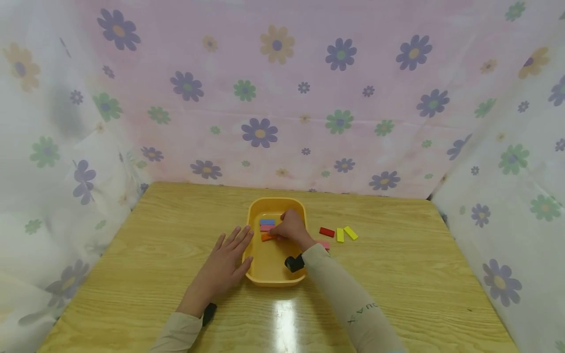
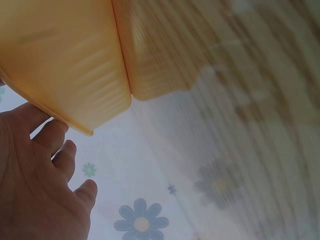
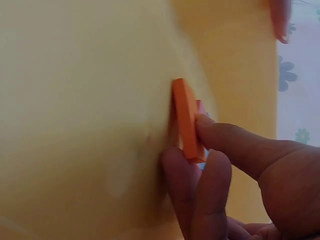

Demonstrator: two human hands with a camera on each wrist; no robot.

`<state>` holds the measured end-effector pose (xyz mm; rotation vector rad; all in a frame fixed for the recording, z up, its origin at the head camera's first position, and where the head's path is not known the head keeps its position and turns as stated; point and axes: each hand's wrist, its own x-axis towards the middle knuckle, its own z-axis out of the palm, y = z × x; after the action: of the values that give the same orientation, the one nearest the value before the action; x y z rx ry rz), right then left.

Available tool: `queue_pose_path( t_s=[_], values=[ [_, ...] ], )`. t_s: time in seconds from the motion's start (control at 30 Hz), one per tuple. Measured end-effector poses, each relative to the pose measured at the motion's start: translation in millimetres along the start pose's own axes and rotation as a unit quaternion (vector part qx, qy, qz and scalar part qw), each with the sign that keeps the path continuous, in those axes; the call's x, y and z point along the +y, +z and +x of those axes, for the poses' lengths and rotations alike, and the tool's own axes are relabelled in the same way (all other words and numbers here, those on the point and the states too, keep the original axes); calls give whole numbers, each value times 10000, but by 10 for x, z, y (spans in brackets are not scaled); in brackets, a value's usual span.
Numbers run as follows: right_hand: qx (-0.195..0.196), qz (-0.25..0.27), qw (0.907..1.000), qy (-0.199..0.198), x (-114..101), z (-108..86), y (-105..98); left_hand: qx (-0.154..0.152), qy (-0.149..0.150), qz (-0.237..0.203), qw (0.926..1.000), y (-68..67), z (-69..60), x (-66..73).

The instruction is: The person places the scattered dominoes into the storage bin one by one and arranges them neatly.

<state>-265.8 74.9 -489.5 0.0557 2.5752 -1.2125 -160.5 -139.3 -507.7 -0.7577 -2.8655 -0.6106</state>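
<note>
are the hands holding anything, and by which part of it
The right hand pinches the orange block near its right end in the head view; the left hand just touches the yellow tray.

I note: wood-grain table [image 1: 419, 284], yellow tray [image 1: 269, 267] on it; at tray's 3 o'clock, red block [image 1: 327, 232], pink block [image 1: 324, 244], two yellow blocks [image 1: 340, 235].

Left hand [image 1: 224, 264] splayed, right hand [image 1: 291, 228] pinching, forearms [image 1: 348, 294] sleeved
</note>
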Motion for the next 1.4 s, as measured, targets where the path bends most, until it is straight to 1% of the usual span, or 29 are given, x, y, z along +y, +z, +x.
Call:
queue_pose_path(
  t_s=[0.17,0.3,0.47,0.6,0.87,1.23,1.4],
  values=[
    [275,-68,9996,-85,36,16,50,12,15,-10,10000,-5,0,6],
    [396,-101,9992,-41,36,14,75,3,17,0,10000,-7,0,7],
    [513,-228,9982,-208,16,-13,85,27,16,3,10000,-14,-3,9],
    [494,-182,9982,-281,7,-39,89,9,-10,-56,10000,-14,-8,13],
    [499,82,9981,-358,16,-64,105,-10,-8,-94,10000,-23,-9,21],
    [580,56,9981,-207,-2,-54,135,-21,-9,-87,10000,-16,-11,6],
    [536,103,9983,-189,-3,-61,129,0,10,-112,9999,-17,-10,8]
  ],
)
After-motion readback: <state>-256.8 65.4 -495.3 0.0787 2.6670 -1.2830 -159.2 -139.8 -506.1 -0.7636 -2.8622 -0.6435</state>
